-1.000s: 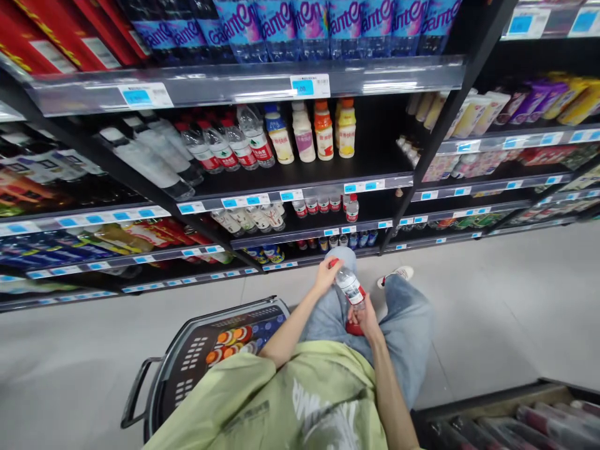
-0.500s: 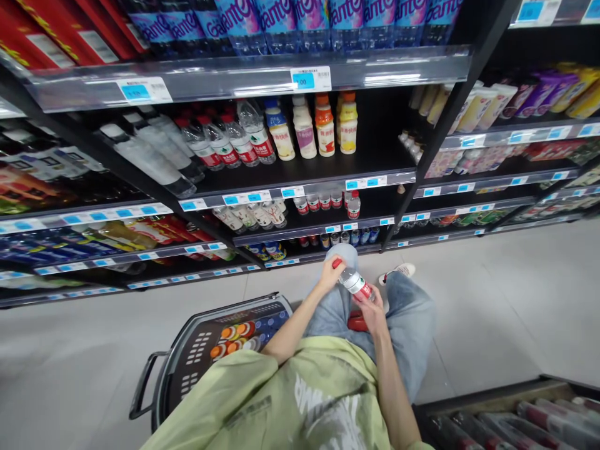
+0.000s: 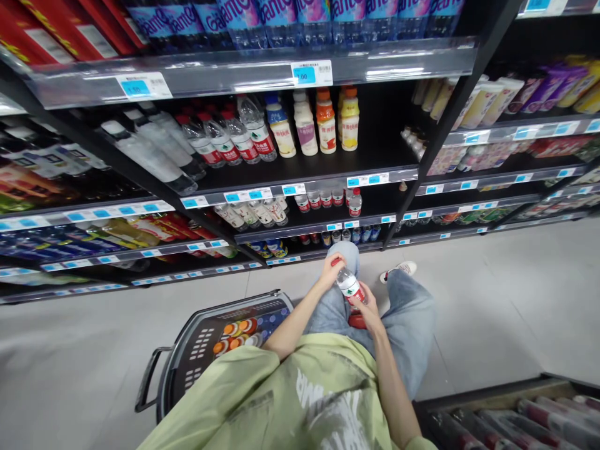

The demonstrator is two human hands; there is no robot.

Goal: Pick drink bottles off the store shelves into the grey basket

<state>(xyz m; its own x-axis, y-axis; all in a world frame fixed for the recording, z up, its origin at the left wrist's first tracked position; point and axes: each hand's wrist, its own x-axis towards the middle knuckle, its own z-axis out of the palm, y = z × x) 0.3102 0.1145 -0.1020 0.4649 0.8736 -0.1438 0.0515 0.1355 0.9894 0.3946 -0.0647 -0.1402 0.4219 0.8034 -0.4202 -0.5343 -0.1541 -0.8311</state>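
Note:
I squat in a shop aisle facing black drink shelves. Both my hands hold one small clear water bottle (image 3: 349, 284) with a red cap and red label, over my knees. My left hand (image 3: 330, 272) is closed round the cap end. My right hand (image 3: 368, 310) is closed round the bottom end. A red thing (image 3: 357, 321) lies under my right hand; I cannot make out what it is. Matching small bottles (image 3: 355, 203) stand on the low shelf just ahead.
A dark shopping basket (image 3: 197, 350) with orange and blue capped drinks stands on the floor to my left. Shelves (image 3: 300, 178) of bottles fill the front. Another shelf edge (image 3: 506, 394) lies at the lower right. Grey floor (image 3: 506, 300) stretches to the right.
The bottle tilted flatter between my hands, then came back more upright. The view has drifted slightly; the basket sits a little further right in frame.

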